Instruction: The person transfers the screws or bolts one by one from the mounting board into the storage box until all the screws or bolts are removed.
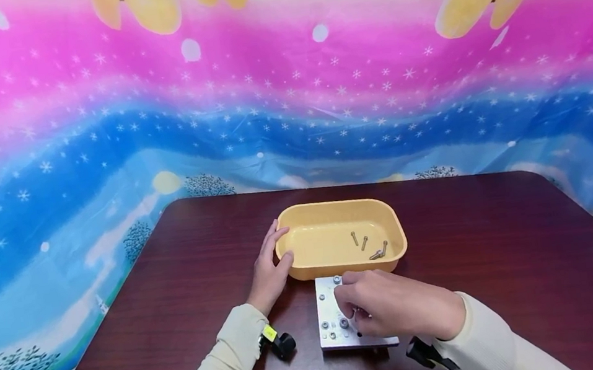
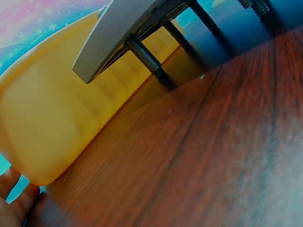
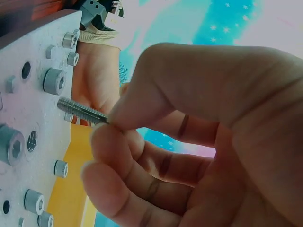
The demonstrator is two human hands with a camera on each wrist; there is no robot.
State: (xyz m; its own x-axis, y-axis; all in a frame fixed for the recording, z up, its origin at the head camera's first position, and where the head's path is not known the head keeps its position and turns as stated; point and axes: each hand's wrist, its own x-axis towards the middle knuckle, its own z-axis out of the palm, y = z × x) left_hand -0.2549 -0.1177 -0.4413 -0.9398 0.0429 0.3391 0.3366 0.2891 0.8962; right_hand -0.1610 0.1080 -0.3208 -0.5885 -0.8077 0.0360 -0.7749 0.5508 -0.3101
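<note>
Your right hand (image 1: 396, 304) pinches a screw (image 3: 84, 111) between thumb and fingers, its threaded end pointing at the face of the metal plate (image 1: 331, 312). Your left hand (image 1: 270, 276) rests spread against the left end of the yellow tray (image 1: 335, 268). The plate lies just in front of that tray, bolts (image 2: 147, 59) protruding beneath it. Loose screws (image 1: 365, 243) lie in the tray's right half, on the worktop (image 1: 478, 242).

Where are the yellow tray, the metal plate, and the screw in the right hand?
Yellow tray (image 1: 321, 243): head view, bare inner floor.
Metal plate (image 1: 332, 310): head view, bare top face between screw heads.
Held screw (image 3: 81, 110): right wrist view, threaded shank.
</note>
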